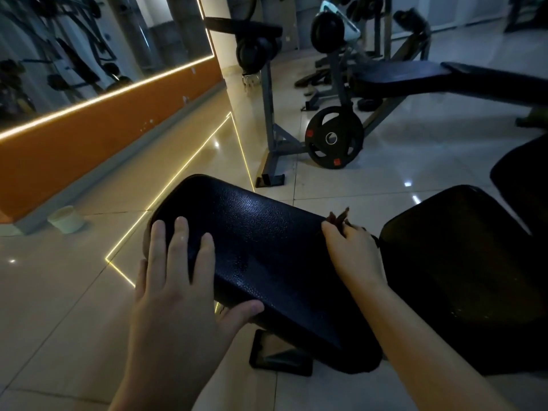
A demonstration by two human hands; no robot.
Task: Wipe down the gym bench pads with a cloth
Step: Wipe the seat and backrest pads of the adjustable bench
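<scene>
A black textured bench pad [261, 247] lies slanted in front of me, with a second black pad [456, 277] to its right. My left hand [178, 280] rests flat on the near-left end of the first pad, fingers straight on top and thumb along the front edge. At the pad's far right edge my right hand [353, 250] grips a dark reddish-brown cloth [339, 218], whose tip sticks up above the fingers. Most of the cloth is hidden behind the hand, in the gap between the two pads.
A white cup-like container [66, 219] stands on the tiled floor by the orange wall. A grey rack with a black weight plate [333, 137] stands ahead, another bench [415, 78] behind it. The bench's dark foot [281, 355] sits on the floor below the pad.
</scene>
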